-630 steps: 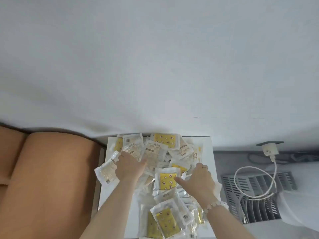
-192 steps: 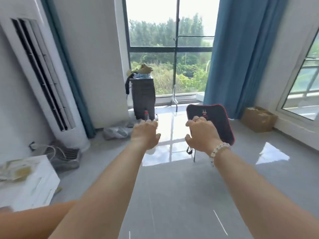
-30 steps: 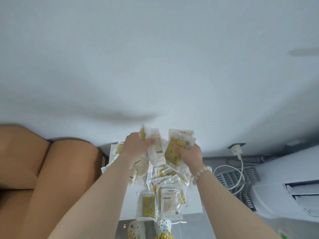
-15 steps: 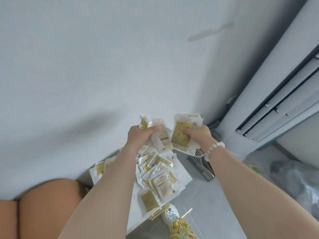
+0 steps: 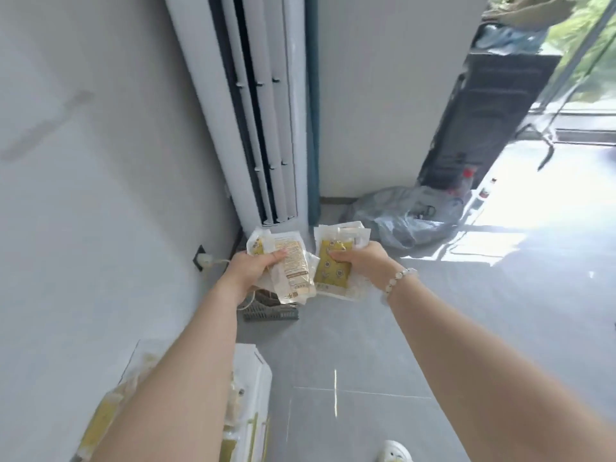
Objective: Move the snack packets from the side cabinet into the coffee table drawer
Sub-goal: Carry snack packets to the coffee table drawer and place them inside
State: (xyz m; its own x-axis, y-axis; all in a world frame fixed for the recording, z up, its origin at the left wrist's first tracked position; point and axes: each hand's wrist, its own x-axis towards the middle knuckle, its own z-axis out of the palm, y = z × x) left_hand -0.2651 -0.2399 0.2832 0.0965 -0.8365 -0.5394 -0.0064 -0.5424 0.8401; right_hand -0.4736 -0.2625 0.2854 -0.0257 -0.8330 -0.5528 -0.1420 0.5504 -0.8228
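My left hand (image 5: 251, 266) grips a bunch of clear snack packets (image 5: 293, 271) with beige and yellow printing, held out in front of me at mid-frame. My right hand (image 5: 361, 263), with a bead bracelet on the wrist, grips a second bunch whose top packet (image 5: 333, 271) is yellow. Both bunches hang in the air above the floor, almost touching. The white side cabinet (image 5: 256, 371) sits low at the bottom left, partly hidden by my left forearm, with more packets (image 5: 100, 418) blurred on its top. The coffee table is out of view.
A tall white air conditioner (image 5: 256, 105) stands against the wall straight ahead, with a grey grille (image 5: 270, 311) and a plugged-in cable (image 5: 208, 260) at its foot. A grey plastic bag (image 5: 403, 218) and a dark suitcase (image 5: 483, 111) lie beyond. Grey tiled floor (image 5: 483, 311) opens to the right.
My view has swung right, away from the cabinet toward the air conditioner and window. Both hands keep the packets they lifted from the pile and carry them along.
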